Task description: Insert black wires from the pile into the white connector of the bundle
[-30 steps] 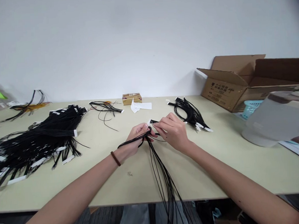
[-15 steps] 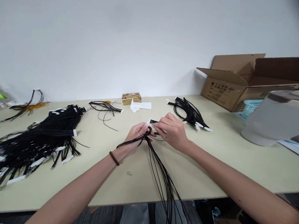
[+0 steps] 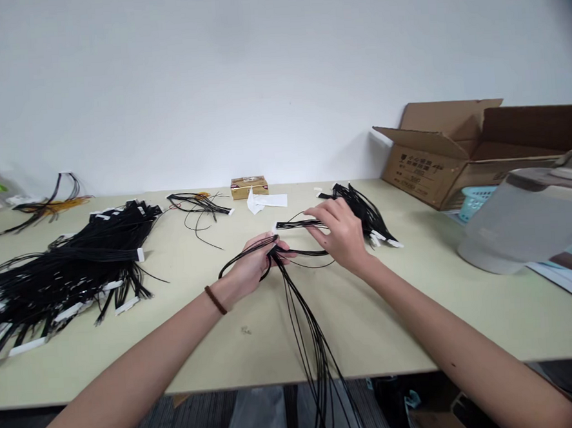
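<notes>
My left hand (image 3: 255,264) is closed round a bundle of thin black wires (image 3: 309,332) that hangs over the table's front edge. My right hand (image 3: 341,236) pinches the connector end of one black wire harness (image 3: 296,225), held a little above the table and looping back to my left hand. A brown band sits on my left wrist. Just beyond my right hand lies a small pile of black harnesses with white connectors (image 3: 363,214).
A large heap of black harnesses (image 3: 61,270) covers the left of the pale table (image 3: 418,316). Loose wires (image 3: 199,205), a small gold box (image 3: 249,186) and white paper lie at the back. An open cardboard box (image 3: 456,152) and a grey container (image 3: 523,222) stand at the right.
My right hand has drawn one harness out of the bundle, up and to the right, so that it forms a loop. My left hand stays put, holding the bundle.
</notes>
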{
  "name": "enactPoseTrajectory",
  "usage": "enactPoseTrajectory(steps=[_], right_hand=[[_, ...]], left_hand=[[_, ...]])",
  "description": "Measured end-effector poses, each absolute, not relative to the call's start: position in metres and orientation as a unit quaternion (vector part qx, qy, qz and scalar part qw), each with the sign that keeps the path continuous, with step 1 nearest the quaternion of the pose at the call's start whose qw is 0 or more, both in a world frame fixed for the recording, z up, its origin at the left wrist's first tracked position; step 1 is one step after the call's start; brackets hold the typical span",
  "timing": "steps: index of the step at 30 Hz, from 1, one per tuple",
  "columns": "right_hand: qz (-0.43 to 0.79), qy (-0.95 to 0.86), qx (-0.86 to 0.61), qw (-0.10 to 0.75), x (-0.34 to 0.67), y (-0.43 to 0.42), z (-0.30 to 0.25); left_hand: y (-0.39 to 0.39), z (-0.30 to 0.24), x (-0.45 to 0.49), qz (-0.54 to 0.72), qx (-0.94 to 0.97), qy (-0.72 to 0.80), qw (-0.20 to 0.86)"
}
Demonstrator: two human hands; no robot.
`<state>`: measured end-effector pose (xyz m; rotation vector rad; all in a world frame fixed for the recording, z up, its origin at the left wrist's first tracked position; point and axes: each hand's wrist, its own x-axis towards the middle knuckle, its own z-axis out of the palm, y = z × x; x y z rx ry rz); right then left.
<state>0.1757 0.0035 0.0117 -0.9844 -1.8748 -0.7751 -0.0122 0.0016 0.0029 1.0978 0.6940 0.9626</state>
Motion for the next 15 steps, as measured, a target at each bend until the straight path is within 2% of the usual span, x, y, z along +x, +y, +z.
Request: enactPoseTrajectory(steps=[9, 15], right_hand=[[-0.398, -0.722, -0.394, 0.405, 0.195, 0.014, 0.012], [-0.406, -0.715, -0.388, 0.416, 0.200, 0.016, 0.012]], left_hand=[[0.003, 0.006, -0.014, 0.367, 0.509, 0.337, 0.702], [0.003, 0.007, -0.015, 0.345, 0.513, 0.324, 0.716]])
